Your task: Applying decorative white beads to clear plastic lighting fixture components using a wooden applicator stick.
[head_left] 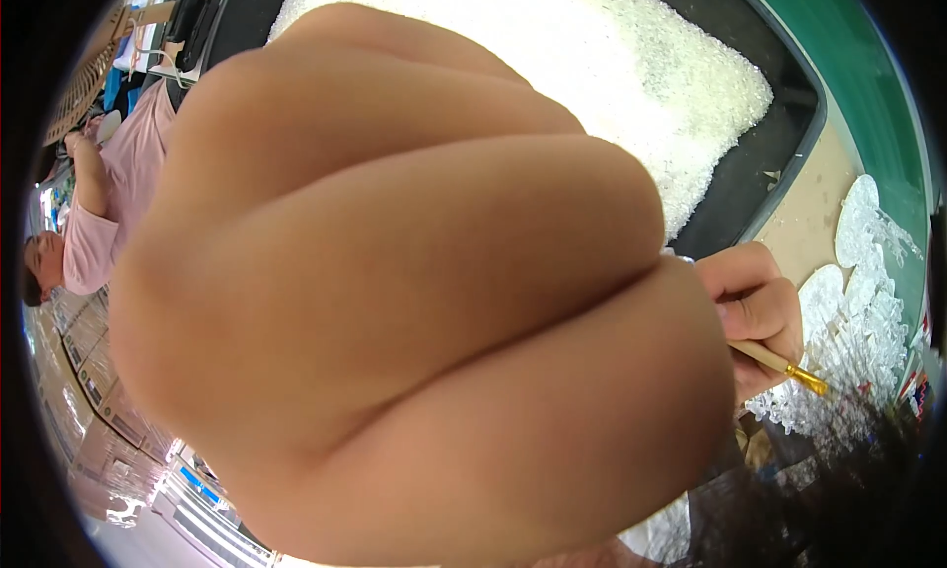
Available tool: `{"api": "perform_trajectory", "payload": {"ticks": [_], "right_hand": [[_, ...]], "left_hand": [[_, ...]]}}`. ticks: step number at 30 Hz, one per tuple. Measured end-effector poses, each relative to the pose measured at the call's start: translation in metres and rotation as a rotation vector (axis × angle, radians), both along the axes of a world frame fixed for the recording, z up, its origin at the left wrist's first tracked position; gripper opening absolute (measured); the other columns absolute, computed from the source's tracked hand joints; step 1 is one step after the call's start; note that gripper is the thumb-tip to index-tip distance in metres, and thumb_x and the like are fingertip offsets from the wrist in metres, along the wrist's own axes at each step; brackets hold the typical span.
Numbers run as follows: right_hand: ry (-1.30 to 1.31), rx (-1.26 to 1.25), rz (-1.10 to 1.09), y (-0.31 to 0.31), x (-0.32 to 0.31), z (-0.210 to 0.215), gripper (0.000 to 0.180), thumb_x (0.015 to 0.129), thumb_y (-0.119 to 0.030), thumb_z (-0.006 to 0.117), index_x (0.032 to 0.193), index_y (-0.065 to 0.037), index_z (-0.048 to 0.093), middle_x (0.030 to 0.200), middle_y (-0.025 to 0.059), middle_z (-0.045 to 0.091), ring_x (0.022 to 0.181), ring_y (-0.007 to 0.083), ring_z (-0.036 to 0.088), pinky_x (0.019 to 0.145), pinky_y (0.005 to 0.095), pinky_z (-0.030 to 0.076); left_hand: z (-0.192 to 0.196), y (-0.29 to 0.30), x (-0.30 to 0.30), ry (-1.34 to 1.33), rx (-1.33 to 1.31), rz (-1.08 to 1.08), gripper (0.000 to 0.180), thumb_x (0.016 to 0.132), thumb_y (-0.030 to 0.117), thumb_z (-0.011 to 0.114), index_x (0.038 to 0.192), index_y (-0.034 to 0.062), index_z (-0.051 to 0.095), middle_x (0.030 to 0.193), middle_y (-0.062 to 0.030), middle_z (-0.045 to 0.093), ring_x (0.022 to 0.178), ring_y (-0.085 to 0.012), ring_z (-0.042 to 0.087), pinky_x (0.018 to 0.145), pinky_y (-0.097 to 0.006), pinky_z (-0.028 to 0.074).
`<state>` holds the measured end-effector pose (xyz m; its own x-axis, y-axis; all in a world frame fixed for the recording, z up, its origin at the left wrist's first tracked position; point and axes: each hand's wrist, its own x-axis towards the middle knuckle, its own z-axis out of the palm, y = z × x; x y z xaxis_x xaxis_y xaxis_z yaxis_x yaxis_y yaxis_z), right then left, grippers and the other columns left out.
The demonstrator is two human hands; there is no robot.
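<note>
My left hand [414, 262] fills most of the head view, very close, its fingers bent and pressed side by side. The fingertips and anything they hold are hidden. Behind it, at the right, part of my right hand [755, 302] shows with fingers curled around a thin paintbrush [762, 355]. The paintbrush has a pale wooden handle and a gold-coloured metal ferrule, and it points down to the right. Just beyond my right hand lies a pile of clear plastic pieces [868, 316]. Above both hands, a black tray [779, 139] holds a heap of clear granules [631, 75].
A green surface [838, 45] curves along the upper right edge. At the far left another person in a pink shirt [133, 168] appears sideways. Stacked cardboard boxes [84, 341] stand below that person. Dark, blurred fibres [838, 469] cover the lower right.
</note>
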<state>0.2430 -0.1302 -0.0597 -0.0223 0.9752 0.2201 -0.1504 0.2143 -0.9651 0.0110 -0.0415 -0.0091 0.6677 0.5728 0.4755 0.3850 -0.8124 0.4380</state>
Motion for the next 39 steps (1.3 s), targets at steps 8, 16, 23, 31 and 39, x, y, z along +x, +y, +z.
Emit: {"api": "perform_trajectory", "payload": {"ticks": [8,16,23,31,39], "right_hand": [[-0.148,0.024,0.135,0.01,0.006,0.009,0.012,0.088,0.007,0.06,0.094,-0.002,0.055,0.09,0.0187,0.06,0.058,0.0157,0.067,0.053,0.0274,0.058],[-0.133,0.072,0.049,0.01,0.0,0.002,0.012,0.086,0.008,0.06,0.093,-0.001,0.056,0.088,0.0184,0.061,0.056,0.0154,0.066,0.051,0.0268,0.057],[-0.086,0.034,0.052,0.006,0.0,0.005,0.013,0.085,0.008,0.059,0.094,-0.001,0.056,0.089,0.0187,0.061,0.056,0.0149,0.066,0.051,0.0264,0.057],[0.053,0.096,-0.052,-0.007,0.001,-0.006,0.016,0.087,0.007,0.061,0.097,-0.002,0.053,0.096,0.0204,0.061,0.059,0.0182,0.067,0.052,0.0254,0.057],[0.106,0.177,-0.017,0.0,-0.006,-0.006,0.015,0.085,0.007,0.066,0.094,0.002,0.056,0.095,0.021,0.063,0.065,0.0197,0.071,0.058,0.0272,0.061]], "left_hand": [[-0.001,0.004,0.0,-0.021,0.01,-0.011,0.008,0.082,-0.004,0.071,0.085,-0.0106,0.067,0.071,-0.015,0.07,0.057,-0.0201,0.069,0.049,-0.027,0.053],[-0.005,0.011,0.002,-0.039,0.013,-0.03,0.008,0.081,-0.006,0.071,0.085,-0.0107,0.067,0.071,-0.0153,0.07,0.056,-0.0196,0.069,0.048,-0.027,0.053],[-0.007,0.01,-0.001,-0.035,0.004,-0.038,0.008,0.079,-0.007,0.071,0.085,-0.0108,0.067,0.071,-0.0156,0.071,0.056,-0.0191,0.069,0.048,-0.027,0.052],[-0.001,0.015,-0.002,-0.054,0.002,-0.057,0.008,0.078,-0.008,0.071,0.085,-0.0108,0.068,0.07,-0.0159,0.071,0.055,-0.0186,0.068,0.048,-0.026,0.052],[0.0,0.025,-0.002,-0.049,0.005,-0.082,0.009,0.077,-0.009,0.071,0.085,-0.0109,0.068,0.07,-0.0162,0.071,0.054,-0.0181,0.068,0.048,-0.026,0.052]]}}
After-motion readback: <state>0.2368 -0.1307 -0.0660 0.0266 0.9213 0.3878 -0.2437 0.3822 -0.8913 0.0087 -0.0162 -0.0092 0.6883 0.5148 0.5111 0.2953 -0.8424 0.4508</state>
